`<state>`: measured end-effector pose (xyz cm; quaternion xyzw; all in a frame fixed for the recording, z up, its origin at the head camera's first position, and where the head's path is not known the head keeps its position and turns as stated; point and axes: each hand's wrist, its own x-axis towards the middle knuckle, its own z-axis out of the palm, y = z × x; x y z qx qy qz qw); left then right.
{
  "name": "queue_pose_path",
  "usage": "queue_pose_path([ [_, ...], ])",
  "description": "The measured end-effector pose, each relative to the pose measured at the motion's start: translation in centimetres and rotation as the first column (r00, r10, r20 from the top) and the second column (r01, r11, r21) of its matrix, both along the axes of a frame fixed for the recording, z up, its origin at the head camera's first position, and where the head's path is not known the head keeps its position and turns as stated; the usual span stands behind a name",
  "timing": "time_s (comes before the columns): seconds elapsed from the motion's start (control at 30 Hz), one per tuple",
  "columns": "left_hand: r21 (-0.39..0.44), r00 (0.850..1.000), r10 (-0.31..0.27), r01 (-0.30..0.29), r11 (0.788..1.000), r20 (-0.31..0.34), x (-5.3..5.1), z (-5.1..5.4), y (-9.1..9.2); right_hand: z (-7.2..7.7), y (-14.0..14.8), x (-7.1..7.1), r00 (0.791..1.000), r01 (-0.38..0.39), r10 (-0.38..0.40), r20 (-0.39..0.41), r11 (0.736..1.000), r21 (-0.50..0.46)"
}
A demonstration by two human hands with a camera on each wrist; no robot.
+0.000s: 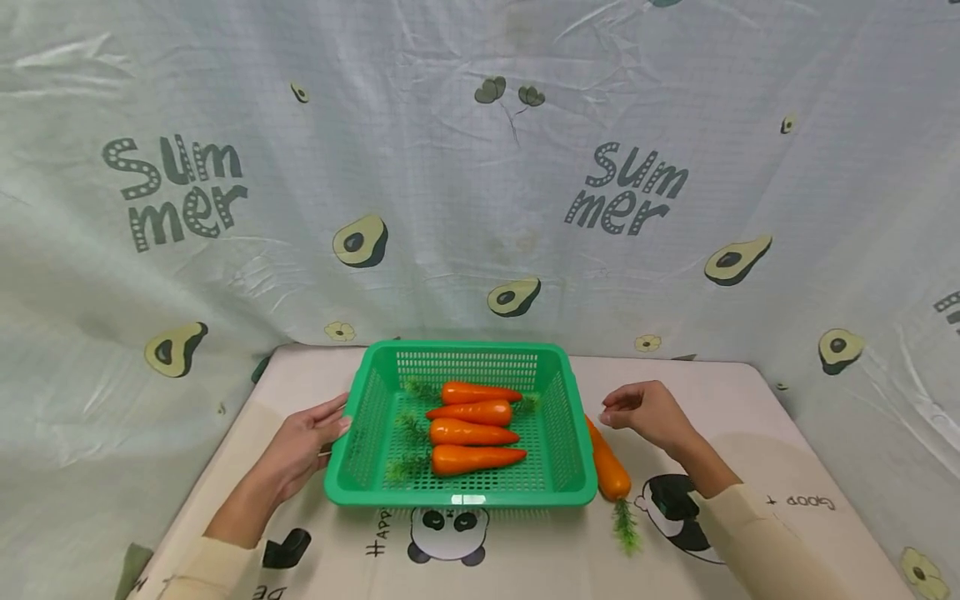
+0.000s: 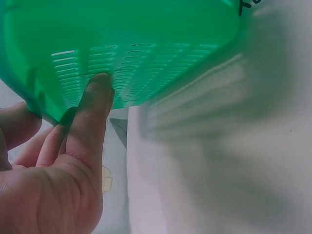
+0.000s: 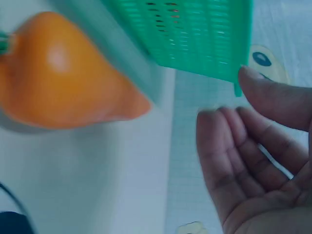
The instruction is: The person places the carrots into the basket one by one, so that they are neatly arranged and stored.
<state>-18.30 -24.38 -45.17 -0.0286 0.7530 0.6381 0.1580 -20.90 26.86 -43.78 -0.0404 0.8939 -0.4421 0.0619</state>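
Observation:
A green plastic basket (image 1: 465,498) with slotted walls holds several orange carrots (image 1: 474,432) with feathery green tops. My left hand (image 1: 298,446) holds the basket's left side, thumb at the rim and fingers against the outer wall (image 2: 97,90). To the right of the basket, my right hand (image 1: 651,417) hovers with its fingers loosely bent and nothing between thumb and fingertips. In the right wrist view this hand (image 3: 258,161) is close to the basket's rim, apparently apart from it. Another carrot (image 1: 611,471) lies on the table beside the basket, its tip partly hidden by the rim.
The pale table (image 1: 750,442) carries printed pandas and lettering. Behind it hangs a light curtain (image 1: 450,208) with avocado and "summer" prints, which also closes in the left and right sides.

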Motion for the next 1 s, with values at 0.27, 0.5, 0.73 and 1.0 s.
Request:
queue_pose_path([
  [0.27, -0.005, 1.0, 0.007, -0.007, 1.0, 0.012, 0.2, -0.1, -0.1, -2.7, -0.3, 2.0, 0.999, 0.043, -0.045, 0.004, 0.972, 0.232],
  [0.5, -0.008, 1.0, 0.008, -0.008, 1.0, 0.006, 0.1, -0.2, 0.1, -3.8, -1.9, 3.3, 0.998, 0.054, -0.067, 0.023, 0.935, 0.352],
  [0.73, 0.005, 1.0, 0.012, -0.012, 1.0, 0.015, -0.1, -0.1, 0.2, -4.4, -2.6, 3.5, 0.99, 0.107, -0.131, 0.052, 0.938, 0.329],
  [1.0, 0.009, 1.0, 0.014, -0.014, 1.0, 0.015, -0.2, -0.2, 0.3, -4.7, -2.4, 3.1, 0.978, 0.162, -0.193, 0.085, 0.946, 0.28],
])
